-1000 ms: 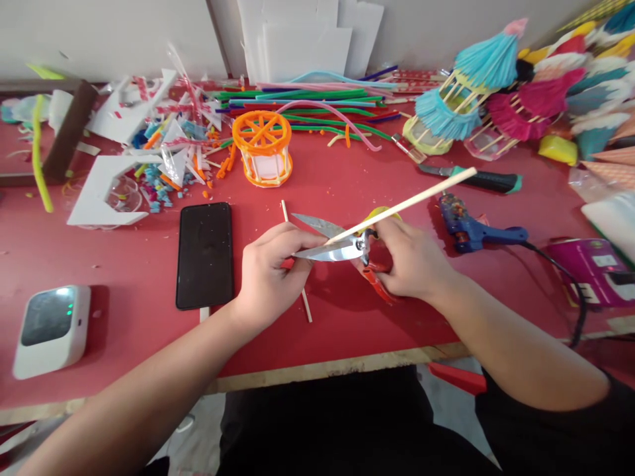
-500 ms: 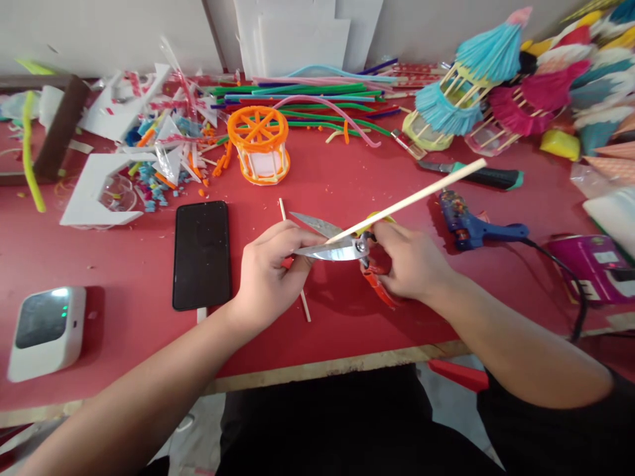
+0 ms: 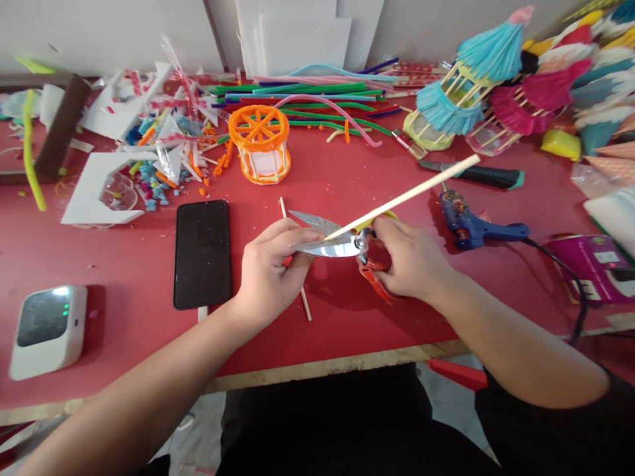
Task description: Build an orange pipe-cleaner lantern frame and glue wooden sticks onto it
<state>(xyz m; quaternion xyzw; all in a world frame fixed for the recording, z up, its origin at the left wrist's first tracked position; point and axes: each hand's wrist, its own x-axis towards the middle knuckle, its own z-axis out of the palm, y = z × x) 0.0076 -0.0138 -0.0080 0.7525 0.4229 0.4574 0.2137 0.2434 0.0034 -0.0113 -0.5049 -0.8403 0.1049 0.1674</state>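
Observation:
My right hand [image 3: 409, 258] is closed round the red and yellow handles of a pair of scissors [image 3: 342, 247], whose blades stand apart and point left. Between the blades lies a pale wooden stick [image 3: 411, 195], slanting up to the right. My left hand [image 3: 275, 274] pinches the lower end of this stick near the blade tips; its fingertips partly hide that end. On the table under my left hand lies another thin stick [image 3: 306, 305], partly covered by the hand.
A black phone [image 3: 202, 254] lies left of my hands. Behind them stands an orange round frame [image 3: 262, 162]. To the right are a utility knife [image 3: 489, 176] and a blue glue gun [image 3: 479, 231] with its cable. Pipe cleaners [image 3: 317, 99] lie along the back.
The upper end of the stick has shifted slightly left and down over the utility knife. Both hands keep nearly the same place and grip.

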